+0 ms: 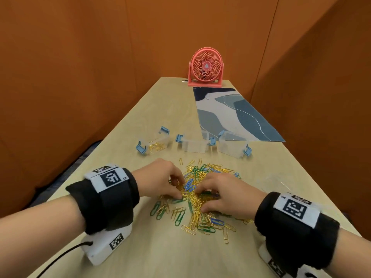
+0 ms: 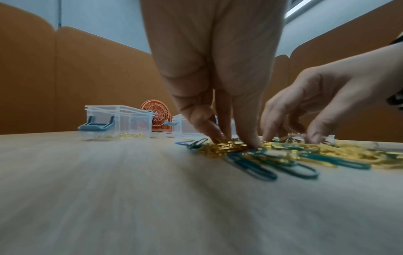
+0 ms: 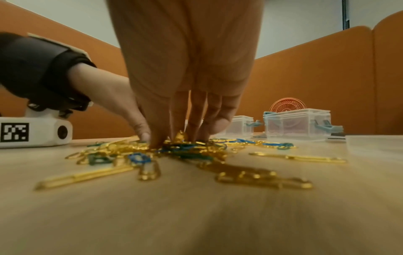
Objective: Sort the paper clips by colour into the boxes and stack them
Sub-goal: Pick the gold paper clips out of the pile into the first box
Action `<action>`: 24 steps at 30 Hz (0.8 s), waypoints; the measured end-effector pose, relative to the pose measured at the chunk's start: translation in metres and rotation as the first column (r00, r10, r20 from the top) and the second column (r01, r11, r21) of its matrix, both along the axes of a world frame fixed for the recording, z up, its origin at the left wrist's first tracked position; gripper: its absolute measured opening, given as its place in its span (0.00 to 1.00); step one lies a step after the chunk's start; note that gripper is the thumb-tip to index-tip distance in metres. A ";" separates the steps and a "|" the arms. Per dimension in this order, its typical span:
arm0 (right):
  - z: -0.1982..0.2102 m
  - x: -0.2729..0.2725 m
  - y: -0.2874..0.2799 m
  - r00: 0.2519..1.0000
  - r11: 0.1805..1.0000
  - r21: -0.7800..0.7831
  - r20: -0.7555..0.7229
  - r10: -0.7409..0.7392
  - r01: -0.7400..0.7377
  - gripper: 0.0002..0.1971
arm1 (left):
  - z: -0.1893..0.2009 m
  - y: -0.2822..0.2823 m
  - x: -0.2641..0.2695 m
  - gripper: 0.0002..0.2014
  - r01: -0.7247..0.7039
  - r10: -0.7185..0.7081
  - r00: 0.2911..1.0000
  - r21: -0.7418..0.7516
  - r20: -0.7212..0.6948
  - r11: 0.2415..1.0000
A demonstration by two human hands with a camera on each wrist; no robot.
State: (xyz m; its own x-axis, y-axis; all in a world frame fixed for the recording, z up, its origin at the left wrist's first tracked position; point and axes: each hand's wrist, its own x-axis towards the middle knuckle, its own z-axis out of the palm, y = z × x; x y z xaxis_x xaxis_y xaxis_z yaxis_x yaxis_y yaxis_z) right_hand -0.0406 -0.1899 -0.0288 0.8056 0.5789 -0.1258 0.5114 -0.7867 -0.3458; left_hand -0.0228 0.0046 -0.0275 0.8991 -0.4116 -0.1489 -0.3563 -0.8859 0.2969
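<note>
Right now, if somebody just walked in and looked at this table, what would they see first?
First the big heap of paper clips, gold, green and blue, at the near end of the table, with the left hand and right hand both picking in it. Behind it stand three clear boxes; only the left box holds gold clips. At the far end stands a pink fan.

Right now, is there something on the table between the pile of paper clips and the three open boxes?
Nothing visible: only bare table separates the paper clip pile from the three boxes; both hands are already in the pile.
</note>
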 end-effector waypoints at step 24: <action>0.008 0.002 -0.002 0.983 0.988 -0.063 -0.124 0.135 -0.143 0.25 | 0.009 0.030 0.001 0.13 -0.373 0.117 0.837 -0.400 -0.535 0.837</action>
State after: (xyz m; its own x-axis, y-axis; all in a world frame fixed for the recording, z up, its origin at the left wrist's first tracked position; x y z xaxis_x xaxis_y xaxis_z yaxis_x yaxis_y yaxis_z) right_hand -0.0383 -0.1918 -0.0211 0.6947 0.6704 -0.2607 0.5760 -0.7355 -0.3567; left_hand -0.0218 0.0343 -0.0188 0.8461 -0.3191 -0.4269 0.1510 -0.6246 0.7662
